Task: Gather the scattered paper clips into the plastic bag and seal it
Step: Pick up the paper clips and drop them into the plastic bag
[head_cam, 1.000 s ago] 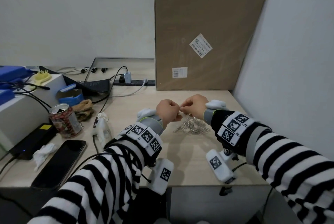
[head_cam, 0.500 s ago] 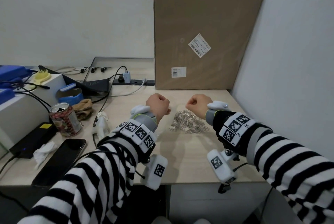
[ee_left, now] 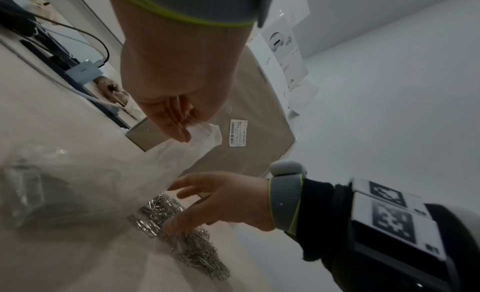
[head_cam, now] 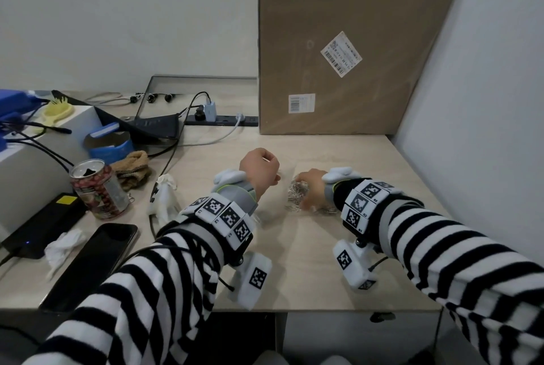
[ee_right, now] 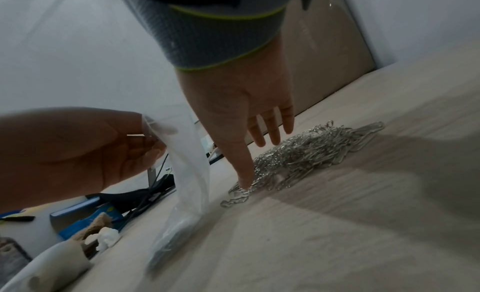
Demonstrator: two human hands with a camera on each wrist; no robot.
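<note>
A heap of silver paper clips (ee_right: 311,152) lies on the pale wooden desk (head_cam: 294,261), also visible as paper clips (head_cam: 295,194) in the head view. My left hand (ee_left: 187,130) pinches the top edge of a clear plastic bag (ee_left: 205,136), which hangs down to the desk just left of the heap. From the right wrist the bag (ee_right: 189,163) hangs between both hands. My right hand (ee_right: 255,159) is spread over the heap with straight fingers, its thumb tip touching the nearest clips. In the head view the left hand (head_cam: 260,170) is raised and the right hand (head_cam: 306,188) covers part of the heap.
A tall cardboard box (head_cam: 338,55) stands behind the hands against the right wall. To the left are a drink can (head_cam: 98,188), a black phone (head_cam: 91,258), crumpled tissue (head_cam: 164,196), cables and a power strip (head_cam: 223,120). The desk's front edge is near my wrists.
Both hands were pinched together above the heap, then drew apart. Now the right hand has opened and dropped onto the clips, while the left still holds the bag.
</note>
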